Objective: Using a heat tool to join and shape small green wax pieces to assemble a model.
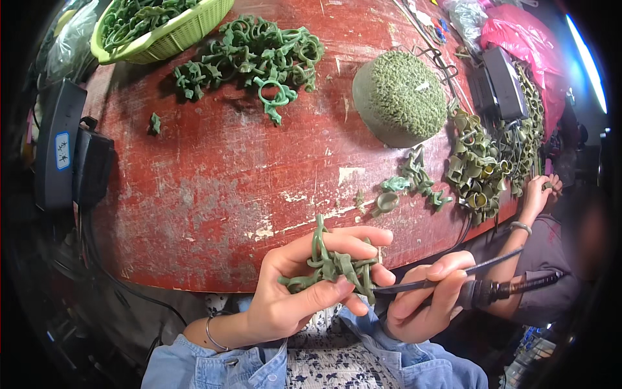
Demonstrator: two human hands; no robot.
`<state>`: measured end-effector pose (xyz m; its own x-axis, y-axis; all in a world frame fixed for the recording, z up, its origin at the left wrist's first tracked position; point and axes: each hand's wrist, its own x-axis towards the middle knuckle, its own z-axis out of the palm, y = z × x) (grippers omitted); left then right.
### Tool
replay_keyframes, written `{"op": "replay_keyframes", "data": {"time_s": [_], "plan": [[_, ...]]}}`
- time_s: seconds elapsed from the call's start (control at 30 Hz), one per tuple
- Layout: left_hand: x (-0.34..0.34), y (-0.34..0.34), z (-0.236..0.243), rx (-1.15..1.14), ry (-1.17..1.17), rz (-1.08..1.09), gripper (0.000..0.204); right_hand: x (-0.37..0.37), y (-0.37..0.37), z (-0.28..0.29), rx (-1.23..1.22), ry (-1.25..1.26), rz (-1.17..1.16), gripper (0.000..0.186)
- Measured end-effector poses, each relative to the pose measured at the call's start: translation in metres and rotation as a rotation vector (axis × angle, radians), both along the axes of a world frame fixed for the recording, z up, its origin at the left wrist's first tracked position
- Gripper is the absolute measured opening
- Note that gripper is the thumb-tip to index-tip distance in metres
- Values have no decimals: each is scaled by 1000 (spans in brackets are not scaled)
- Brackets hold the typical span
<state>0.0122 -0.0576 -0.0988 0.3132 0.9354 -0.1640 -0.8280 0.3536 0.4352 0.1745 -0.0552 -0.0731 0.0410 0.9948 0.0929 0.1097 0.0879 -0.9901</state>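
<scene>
Near the table's front edge, my left hand is closed round a cluster of dark green, wax-like castings with curled stems and loops. My right hand grips a black pen-shaped tool with a ribbed cable end, like a soldering iron. A thin dark rod also passes through the right fingers. Its narrow front end reaches the castings beside my left fingertips; the exact contact is hidden. Beyond my hands lie several small green pieces and a small round olive-green piece.
A green pile of ring-like pieces lies at the back, beside a lime basket. A rough-topped green block stands right of centre. Olive pieces heap at right, near another person's hand. Black boxes stand at left.
</scene>
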Motion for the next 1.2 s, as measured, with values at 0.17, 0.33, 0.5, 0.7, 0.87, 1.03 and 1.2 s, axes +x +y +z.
{"op": "replay_keyframes", "data": {"time_s": [0.17,0.33,0.5,0.7,0.87,1.03,1.2], "plan": [[-1,-1,-2,70,-53,-21,29,-12,4,3,32,96,-69,40],[4,-2,8,-72,72,37,29,-16,4,4,14,-73,-106,40],[2,-2,9,-73,117,18,29,-14,3,7,-26,-50,-81,41],[3,-2,9,-113,165,8,28,-11,4,7,-107,73,-5,39],[1,0,9,-134,141,11,29,-7,9,1,-34,103,-112,35],[4,1,3,-51,138,129,28,-3,17,3,-17,280,-181,28],[-1,4,0,-1,299,183,24,0,23,3,-111,139,-124,22]]}}
